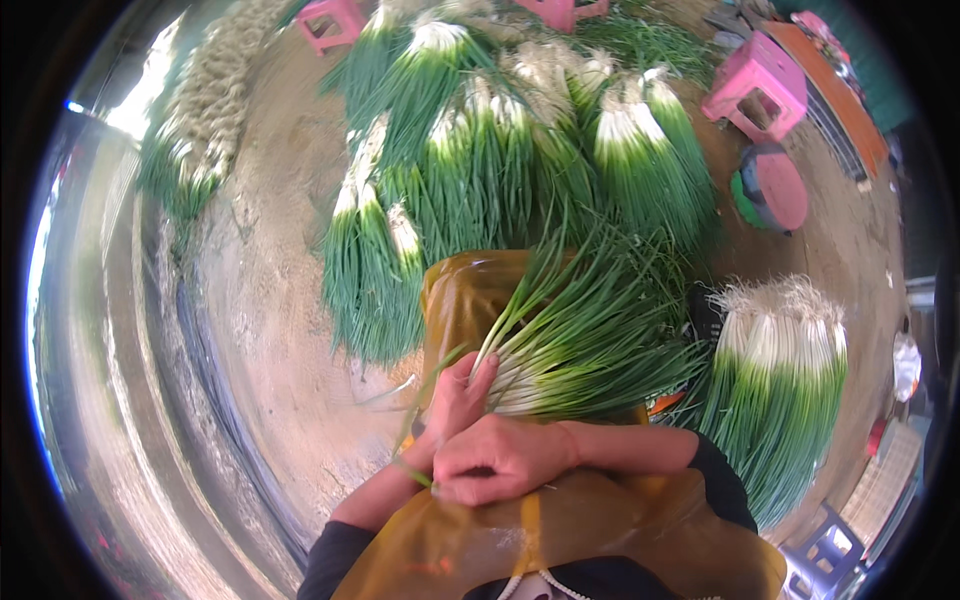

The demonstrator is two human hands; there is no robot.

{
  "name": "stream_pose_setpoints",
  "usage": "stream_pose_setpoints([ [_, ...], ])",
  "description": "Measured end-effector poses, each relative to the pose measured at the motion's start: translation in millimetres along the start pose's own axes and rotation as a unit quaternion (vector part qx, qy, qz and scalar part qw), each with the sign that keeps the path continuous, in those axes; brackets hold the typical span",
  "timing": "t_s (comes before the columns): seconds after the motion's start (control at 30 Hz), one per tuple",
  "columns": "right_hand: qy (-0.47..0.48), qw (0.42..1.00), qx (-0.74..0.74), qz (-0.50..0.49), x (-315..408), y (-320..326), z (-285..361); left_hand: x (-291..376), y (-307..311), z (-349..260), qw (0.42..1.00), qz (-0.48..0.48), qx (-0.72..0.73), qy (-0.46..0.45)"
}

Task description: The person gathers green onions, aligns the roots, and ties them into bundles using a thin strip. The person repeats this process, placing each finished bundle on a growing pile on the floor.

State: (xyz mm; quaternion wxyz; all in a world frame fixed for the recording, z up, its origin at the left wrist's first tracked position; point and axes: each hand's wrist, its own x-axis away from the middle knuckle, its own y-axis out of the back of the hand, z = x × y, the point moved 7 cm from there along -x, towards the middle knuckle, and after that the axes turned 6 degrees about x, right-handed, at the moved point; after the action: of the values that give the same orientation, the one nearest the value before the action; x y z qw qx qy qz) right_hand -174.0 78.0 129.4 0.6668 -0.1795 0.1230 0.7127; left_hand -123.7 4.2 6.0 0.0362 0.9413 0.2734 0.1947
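My left hand point(459, 394) grips a loose fan of green onions point(555, 367) near the white stalks, with the thumb on top. Their green leaves spread up and to the right over my lap. Crossing just below the left wrist, my right hand point(504, 461) is curled into a fist. A thin green onion leaf point(418, 474), blurred, runs to its fingertips on the left side. The roots of the held bunch are hidden behind my hands. A translucent amber apron point(469, 289) covers my knees and chest.
Green onion bundles point(480, 157) lie ahead on the earthen floor; a thick bundle point(784, 367) stands at right. Pink plastic stools point(757, 86), a round seat point(780, 187) and a purple stool point(825, 555) stand around. More onions point(214, 97) lie far left, near a ledge point(150, 450).
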Motion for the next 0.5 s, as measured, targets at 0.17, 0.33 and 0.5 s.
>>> stream_pose_setpoints([
  [0.17, -0.06, 0.939, -0.179, -0.289, 72.8, 124.1, -17.8, 5.5, -2.9, 13.2, 0.978, 0.118, -0.172, -0.005],
  [0.33, -0.528, 0.713, 0.39, -0.246, 232.0, 249.0, -111.5, -2.0, 15.0, 13.5, 0.973, 0.193, -0.067, 0.105],
  [0.5, -0.736, 0.579, 0.253, -0.244, 369.7, 219.0, -157.5, -7.6, 114.0, -40.9, 0.978, 0.134, -0.097, 0.129],
])
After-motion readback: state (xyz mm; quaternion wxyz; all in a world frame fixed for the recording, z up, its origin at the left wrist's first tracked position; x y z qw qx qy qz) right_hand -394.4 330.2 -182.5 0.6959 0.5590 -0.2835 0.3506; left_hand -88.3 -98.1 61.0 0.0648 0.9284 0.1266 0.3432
